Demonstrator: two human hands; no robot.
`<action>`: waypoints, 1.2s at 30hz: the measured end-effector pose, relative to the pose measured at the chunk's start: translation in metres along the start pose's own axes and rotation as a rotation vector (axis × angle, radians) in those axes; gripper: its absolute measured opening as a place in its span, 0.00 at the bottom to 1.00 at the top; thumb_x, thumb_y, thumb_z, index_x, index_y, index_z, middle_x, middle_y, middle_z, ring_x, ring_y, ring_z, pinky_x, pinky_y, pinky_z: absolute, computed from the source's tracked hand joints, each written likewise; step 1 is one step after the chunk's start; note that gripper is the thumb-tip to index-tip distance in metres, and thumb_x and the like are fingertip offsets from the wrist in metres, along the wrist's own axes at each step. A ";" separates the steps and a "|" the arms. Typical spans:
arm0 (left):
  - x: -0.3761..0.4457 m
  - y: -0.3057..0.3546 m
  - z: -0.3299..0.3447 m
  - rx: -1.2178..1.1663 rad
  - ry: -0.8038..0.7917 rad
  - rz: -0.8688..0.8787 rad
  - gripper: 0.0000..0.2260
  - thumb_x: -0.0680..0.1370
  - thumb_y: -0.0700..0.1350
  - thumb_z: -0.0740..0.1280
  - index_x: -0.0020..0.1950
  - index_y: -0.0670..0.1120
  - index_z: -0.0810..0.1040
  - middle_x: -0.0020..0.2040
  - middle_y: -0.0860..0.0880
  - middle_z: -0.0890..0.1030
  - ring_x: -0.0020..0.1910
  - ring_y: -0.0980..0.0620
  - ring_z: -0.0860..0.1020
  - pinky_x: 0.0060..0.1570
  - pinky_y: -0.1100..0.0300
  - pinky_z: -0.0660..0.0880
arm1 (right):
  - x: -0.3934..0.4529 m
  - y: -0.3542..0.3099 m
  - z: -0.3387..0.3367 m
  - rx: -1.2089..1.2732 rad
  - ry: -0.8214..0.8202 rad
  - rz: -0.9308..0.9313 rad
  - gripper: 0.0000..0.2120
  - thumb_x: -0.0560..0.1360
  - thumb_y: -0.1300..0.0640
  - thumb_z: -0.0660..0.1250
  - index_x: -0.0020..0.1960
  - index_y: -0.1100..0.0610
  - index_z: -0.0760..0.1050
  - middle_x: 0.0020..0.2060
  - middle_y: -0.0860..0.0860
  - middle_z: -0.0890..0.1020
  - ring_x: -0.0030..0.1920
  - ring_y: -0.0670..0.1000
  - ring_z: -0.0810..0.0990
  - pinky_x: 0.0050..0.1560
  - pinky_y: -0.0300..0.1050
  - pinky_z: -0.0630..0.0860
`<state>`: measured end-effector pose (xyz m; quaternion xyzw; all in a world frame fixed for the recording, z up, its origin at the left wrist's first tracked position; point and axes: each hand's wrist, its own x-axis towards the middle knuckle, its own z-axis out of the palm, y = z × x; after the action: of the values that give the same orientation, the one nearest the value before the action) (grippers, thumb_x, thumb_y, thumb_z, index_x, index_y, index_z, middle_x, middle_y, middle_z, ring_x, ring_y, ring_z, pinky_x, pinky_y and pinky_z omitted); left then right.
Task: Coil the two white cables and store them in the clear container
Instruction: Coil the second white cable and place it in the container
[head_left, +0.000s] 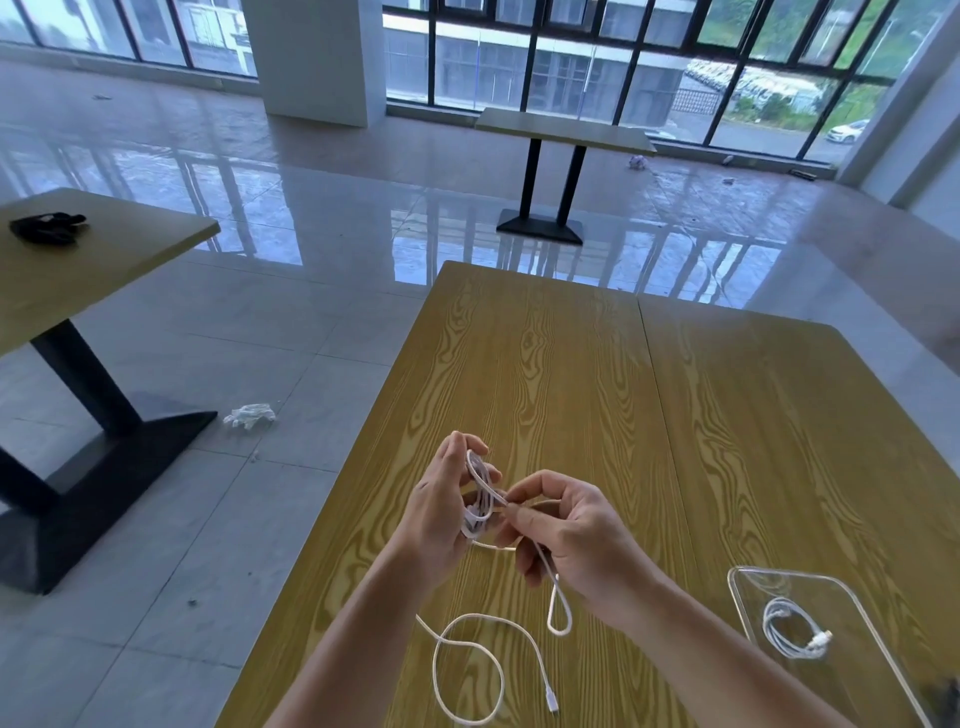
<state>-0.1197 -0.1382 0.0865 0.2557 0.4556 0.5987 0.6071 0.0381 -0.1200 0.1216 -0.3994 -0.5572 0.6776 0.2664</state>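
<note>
My left hand (441, 504) holds several loops of a white cable (480, 493) wound around its fingers, above the wooden table (571, 374). Just to the right, my right hand (566, 530) pinches the same cable's strand. The cable's loose end trails down under my hands and lies in a loop (467, 670) near the table's front edge, with its plug at the tip. A second white cable (789, 631), coiled, lies inside the clear container (737, 587) at the table's right front.
Another wooden table (104, 260) with a black item (47, 226) on it stands to the left. A third table (561, 132) stands far back by the windows. Crumpled clear plastic (249, 415) lies on the tiled floor.
</note>
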 end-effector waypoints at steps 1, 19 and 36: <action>0.000 -0.001 0.001 -0.006 0.001 -0.006 0.18 0.84 0.56 0.53 0.53 0.45 0.74 0.45 0.41 0.75 0.33 0.48 0.77 0.28 0.56 0.75 | -0.001 0.000 0.000 -0.011 0.010 -0.002 0.02 0.79 0.65 0.68 0.47 0.62 0.79 0.35 0.58 0.85 0.27 0.53 0.78 0.25 0.44 0.76; -0.007 -0.005 0.011 -0.036 0.111 0.076 0.14 0.83 0.42 0.58 0.42 0.51 0.78 0.41 0.42 0.81 0.31 0.46 0.77 0.27 0.57 0.74 | -0.005 0.013 0.006 -0.354 -0.003 -0.103 0.10 0.78 0.57 0.69 0.47 0.44 0.86 0.31 0.48 0.84 0.24 0.43 0.71 0.24 0.36 0.67; 0.018 0.035 -0.028 -0.123 0.264 0.145 0.13 0.83 0.48 0.57 0.44 0.49 0.78 0.38 0.42 0.83 0.30 0.48 0.78 0.27 0.58 0.74 | 0.004 0.023 -0.067 -1.064 -0.162 0.256 0.10 0.81 0.57 0.64 0.42 0.54 0.80 0.36 0.52 0.85 0.25 0.44 0.80 0.26 0.39 0.79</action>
<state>-0.1630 -0.1219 0.0989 0.1694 0.4743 0.6961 0.5116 0.0939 -0.0861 0.0940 -0.4899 -0.7884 0.3583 -0.1005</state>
